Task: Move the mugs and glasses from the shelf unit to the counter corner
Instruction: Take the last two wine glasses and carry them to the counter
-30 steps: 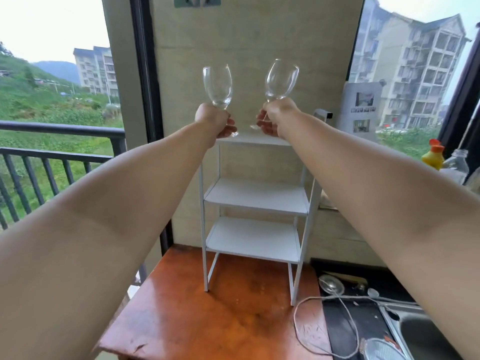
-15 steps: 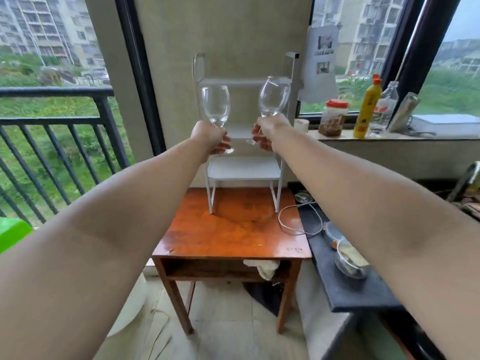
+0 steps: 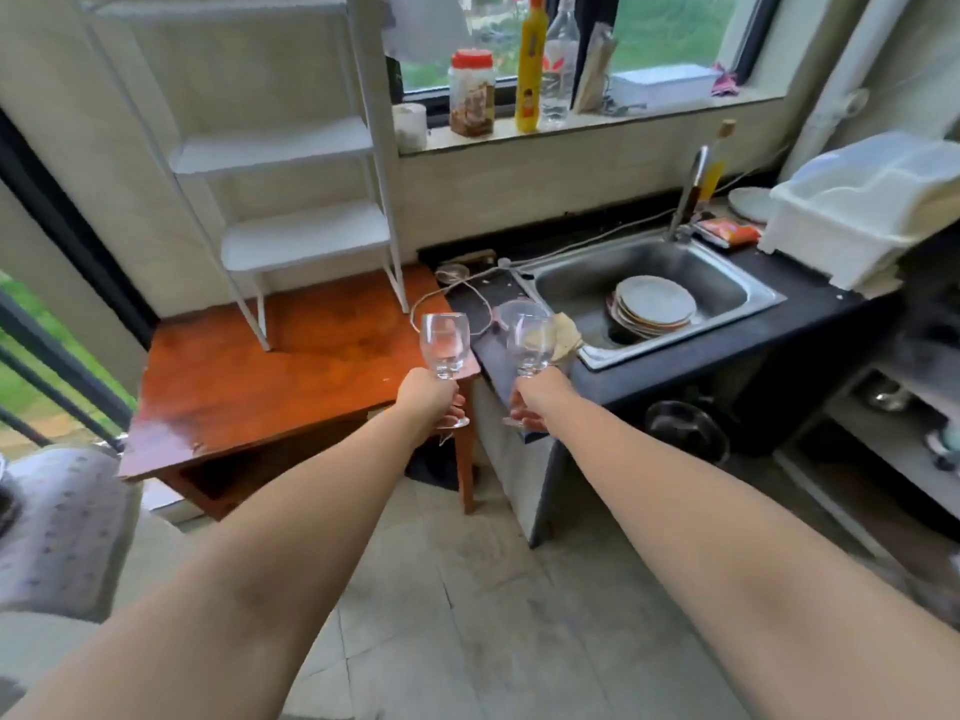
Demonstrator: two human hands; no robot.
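counter [image 3: 810,324], dark and long, runs along the right side under the window, with a steel sink [image 3: 571,283] sunk into it and a stack of plates [image 3: 655,302] lying in the basin; a white dish rack [image 3: 852,226] stands at its far right. wooden table [image 3: 270,387] sits to the left, touching the counter's near corner, and bears the white shelf unit [image 3: 306,148] at its far edge, shelves bare. left hand [image 3: 426,400] is clamped on the stem of the left wine glass [image 3: 444,344], held upright over the table's right edge. right hand [image 3: 537,400] grips the stem of the right wine glass [image 3: 530,343], upright just over the counter's near left corner, the two glasses near each other, apart
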